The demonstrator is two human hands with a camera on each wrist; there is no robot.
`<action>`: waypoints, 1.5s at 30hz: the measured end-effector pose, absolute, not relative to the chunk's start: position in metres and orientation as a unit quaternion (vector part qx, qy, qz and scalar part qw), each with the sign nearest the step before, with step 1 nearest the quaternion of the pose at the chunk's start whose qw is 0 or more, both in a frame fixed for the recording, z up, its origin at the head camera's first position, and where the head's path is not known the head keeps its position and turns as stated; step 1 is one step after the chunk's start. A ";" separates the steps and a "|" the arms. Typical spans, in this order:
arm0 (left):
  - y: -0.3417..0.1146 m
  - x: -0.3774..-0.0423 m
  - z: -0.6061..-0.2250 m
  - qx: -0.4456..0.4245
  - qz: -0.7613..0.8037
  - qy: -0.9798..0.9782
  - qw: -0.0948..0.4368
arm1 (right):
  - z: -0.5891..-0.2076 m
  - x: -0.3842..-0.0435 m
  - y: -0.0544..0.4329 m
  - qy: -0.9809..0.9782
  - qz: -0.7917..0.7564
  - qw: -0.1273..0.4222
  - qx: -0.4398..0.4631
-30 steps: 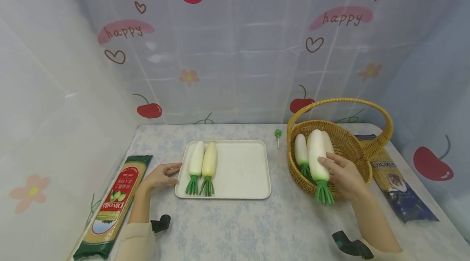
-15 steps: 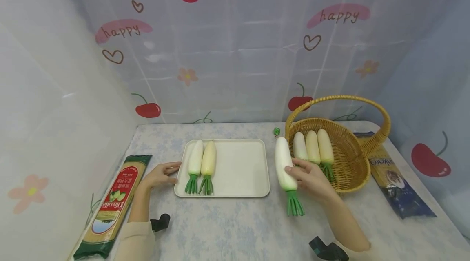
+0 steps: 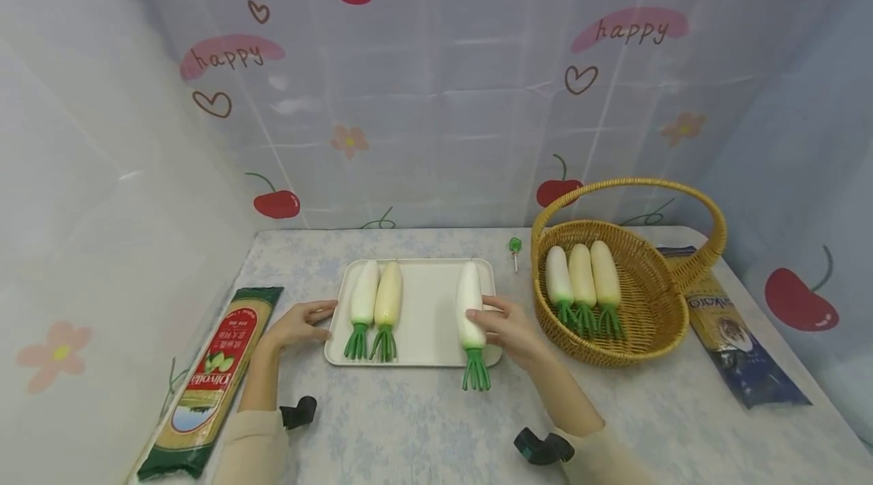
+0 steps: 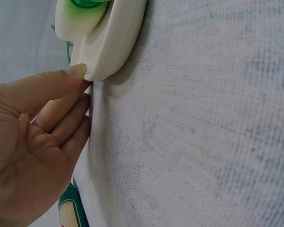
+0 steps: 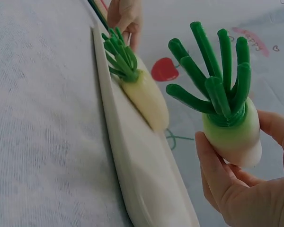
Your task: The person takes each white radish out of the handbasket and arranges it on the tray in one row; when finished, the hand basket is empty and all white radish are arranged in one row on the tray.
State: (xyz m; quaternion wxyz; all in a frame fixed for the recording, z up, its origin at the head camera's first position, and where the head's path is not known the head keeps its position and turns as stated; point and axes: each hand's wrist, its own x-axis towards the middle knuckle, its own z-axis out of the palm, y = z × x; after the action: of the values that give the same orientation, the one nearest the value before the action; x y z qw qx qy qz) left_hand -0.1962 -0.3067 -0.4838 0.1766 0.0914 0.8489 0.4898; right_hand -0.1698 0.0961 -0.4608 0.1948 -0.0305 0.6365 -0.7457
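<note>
My right hand (image 3: 511, 330) grips a white radish (image 3: 469, 299) with green stalks, holding it over the right side of a white tray (image 3: 430, 318). In the right wrist view, that radish is between thumb and fingers, apart from the tray. At the tray's left edge, my left hand (image 3: 298, 326) pinches the rim; the left wrist view has the thumb (image 4: 77, 71) on top and the fingers against the side below. A white radish (image 3: 364, 294) and a yellowish radish (image 3: 389, 295) lie side by side on the tray's left part.
A wicker basket (image 3: 655, 318) with a tall handle stands at the right, holding 3 radishes. Behind it lies a blue and yellow packet (image 3: 736, 341). A green lollipop (image 3: 514, 245) lies between tray and basket. At far left is a pasta packet (image 3: 214, 371).
My right hand has lifted the white radish from the basket and carried it left, past the lollipop, to above the tray. The left hand stays at the tray's edge.
</note>
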 end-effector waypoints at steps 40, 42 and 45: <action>-0.308 -0.196 -0.485 0.086 0.506 0.840 0.175 | -0.495 -0.217 -0.014 0.714 -0.685 0.141 0.029; -0.308 -0.196 -0.485 0.083 0.507 0.840 0.175 | -0.495 -0.217 -0.015 0.723 -0.677 0.134 0.030; -0.308 -0.196 -0.486 0.079 0.506 0.841 0.175 | -0.494 -0.216 -0.016 0.738 -0.663 0.122 0.027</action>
State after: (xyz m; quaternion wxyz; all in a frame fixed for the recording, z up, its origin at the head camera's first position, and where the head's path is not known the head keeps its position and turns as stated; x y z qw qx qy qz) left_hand -0.1963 -0.3078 -0.4863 0.1747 0.0792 0.8408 0.5062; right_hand -0.2164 -0.0157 -0.4941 0.1219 0.0267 0.7381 -0.6630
